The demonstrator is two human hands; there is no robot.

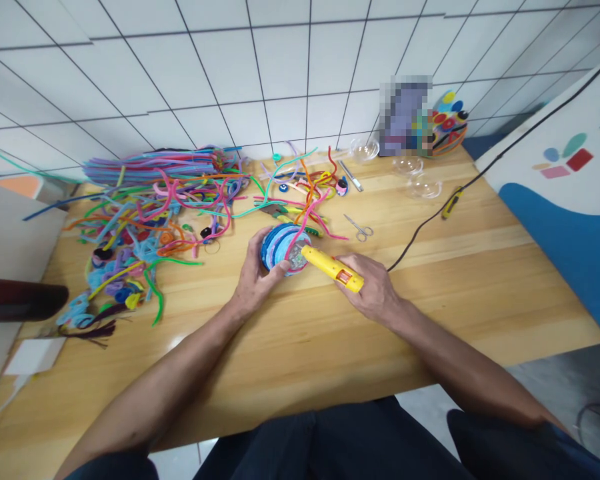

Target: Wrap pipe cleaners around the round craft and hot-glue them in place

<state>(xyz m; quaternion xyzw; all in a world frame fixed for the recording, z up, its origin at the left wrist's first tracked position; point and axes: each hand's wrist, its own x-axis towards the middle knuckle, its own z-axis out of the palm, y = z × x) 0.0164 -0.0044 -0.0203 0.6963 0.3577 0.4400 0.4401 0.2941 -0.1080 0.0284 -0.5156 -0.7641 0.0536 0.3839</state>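
My left hand [256, 275] grips a round cup-like piece [276, 248] wound with blue, light blue and pink pipe cleaners. The piece lies tilted, its open end facing right, with something greyish and clear showing inside. A pink pipe cleaner [314, 212] sticks out from its rim. In my right hand [371, 283] is a yellow glue gun [333, 268], its nozzle at the rim of the opening. A black cord [414, 237] runs from near my right hand up to the right. Right behind the wound piece lie pliers [280, 212] with green and yellow handles.
Bundled pipe cleaners [153, 167] and a tangled heap of loose ones [145, 247] cover the left. Small scissors [361, 230], a utility knife [351, 177], clear plastic domes [424, 187] and a yellow cutter [453, 203] lie further back. A dark cylinder [23, 300] juts in at left.
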